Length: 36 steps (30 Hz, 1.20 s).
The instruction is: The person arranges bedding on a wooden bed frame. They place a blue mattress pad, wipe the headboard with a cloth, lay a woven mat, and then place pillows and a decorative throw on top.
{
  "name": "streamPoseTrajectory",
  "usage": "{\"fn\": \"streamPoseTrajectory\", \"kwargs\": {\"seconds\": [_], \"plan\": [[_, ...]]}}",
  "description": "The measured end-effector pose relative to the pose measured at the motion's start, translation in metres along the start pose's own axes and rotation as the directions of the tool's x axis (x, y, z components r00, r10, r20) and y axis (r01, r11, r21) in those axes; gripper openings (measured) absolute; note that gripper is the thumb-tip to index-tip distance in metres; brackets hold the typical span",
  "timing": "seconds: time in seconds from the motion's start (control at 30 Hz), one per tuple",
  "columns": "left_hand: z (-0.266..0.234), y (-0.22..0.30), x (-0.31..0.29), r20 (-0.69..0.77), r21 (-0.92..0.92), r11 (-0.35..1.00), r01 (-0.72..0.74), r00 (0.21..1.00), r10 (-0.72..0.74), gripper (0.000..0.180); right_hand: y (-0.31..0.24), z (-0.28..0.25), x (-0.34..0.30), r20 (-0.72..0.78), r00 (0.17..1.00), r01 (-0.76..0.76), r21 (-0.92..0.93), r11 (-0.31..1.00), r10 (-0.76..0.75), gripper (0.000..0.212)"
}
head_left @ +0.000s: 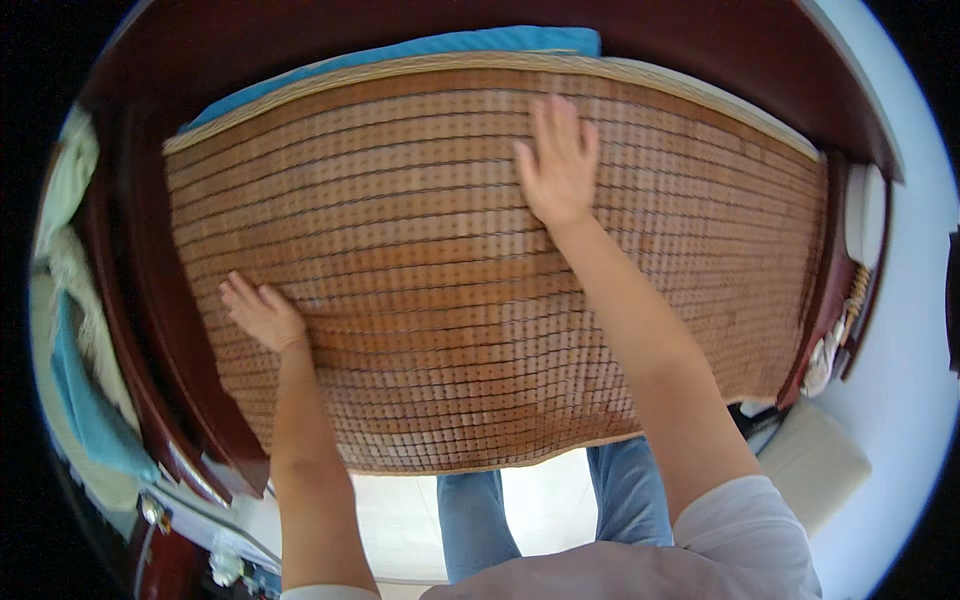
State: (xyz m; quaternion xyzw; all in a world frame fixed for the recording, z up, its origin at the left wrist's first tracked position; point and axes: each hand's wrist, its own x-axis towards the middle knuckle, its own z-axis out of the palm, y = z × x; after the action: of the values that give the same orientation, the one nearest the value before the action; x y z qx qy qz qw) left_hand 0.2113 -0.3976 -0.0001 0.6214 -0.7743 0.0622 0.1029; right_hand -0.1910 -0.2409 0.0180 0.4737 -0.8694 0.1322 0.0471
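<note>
A brown mat of small wooden or bamboo tiles (pixel 430 260), edged with a pale woven border, covers a dark red wooden seat. My left hand (pixel 264 314) lies on the mat toward its left side, palm down, fingers stretched out. Farther off and right of the middle, my right hand (pixel 560 160) rests flat near the far border with its fingers apart. Neither hand grips anything. Slight ripples show in the tiles right of my left hand. The near edge of the mat hangs over the front of the seat, above my legs.
A blue cushion or cloth (pixel 500 40) shows behind the far border, against the dark wooden backrest (pixel 690 40). Wooden armrests flank the seat. At the left lie a blue cloth (pixel 95 410) and a fringed pale cover (pixel 85 290). A beige stool or box (pixel 815 465) stands at lower right.
</note>
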Motion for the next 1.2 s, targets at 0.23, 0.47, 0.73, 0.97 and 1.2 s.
{"fn": "streamPoseTrajectory", "kwargs": {"seconds": [0.23,0.47,0.73,0.97,1.2], "plan": [[0.016,-0.026,0.019,-0.024,0.012,1.000,-0.022,0.999,0.022,0.058,0.014,0.005,0.050,0.103,0.974,0.195,0.066,0.979,-0.201,0.064],[0.026,-0.045,0.033,-0.065,0.022,0.999,-0.041,0.997,0.042,0.060,0.084,-0.006,0.028,0.031,0.997,0.078,-0.150,0.986,-0.074,0.062],[0.015,-0.041,0.038,0.159,0.158,0.980,0.117,0.977,-0.142,0.058,0.069,-0.020,-0.004,0.182,0.981,-0.012,-0.256,0.967,0.061,0.066],[-0.037,0.088,-0.086,0.504,0.614,0.677,-0.407,0.861,0.061,0.044,0.087,-0.086,-0.152,0.318,0.934,0.170,0.014,0.985,-0.165,0.055],[-0.127,0.160,-0.292,0.553,-0.230,0.839,-0.492,0.643,0.529,0.074,0.141,-0.159,-0.342,0.555,0.831,-0.036,-0.006,0.999,0.033,0.054]]}}
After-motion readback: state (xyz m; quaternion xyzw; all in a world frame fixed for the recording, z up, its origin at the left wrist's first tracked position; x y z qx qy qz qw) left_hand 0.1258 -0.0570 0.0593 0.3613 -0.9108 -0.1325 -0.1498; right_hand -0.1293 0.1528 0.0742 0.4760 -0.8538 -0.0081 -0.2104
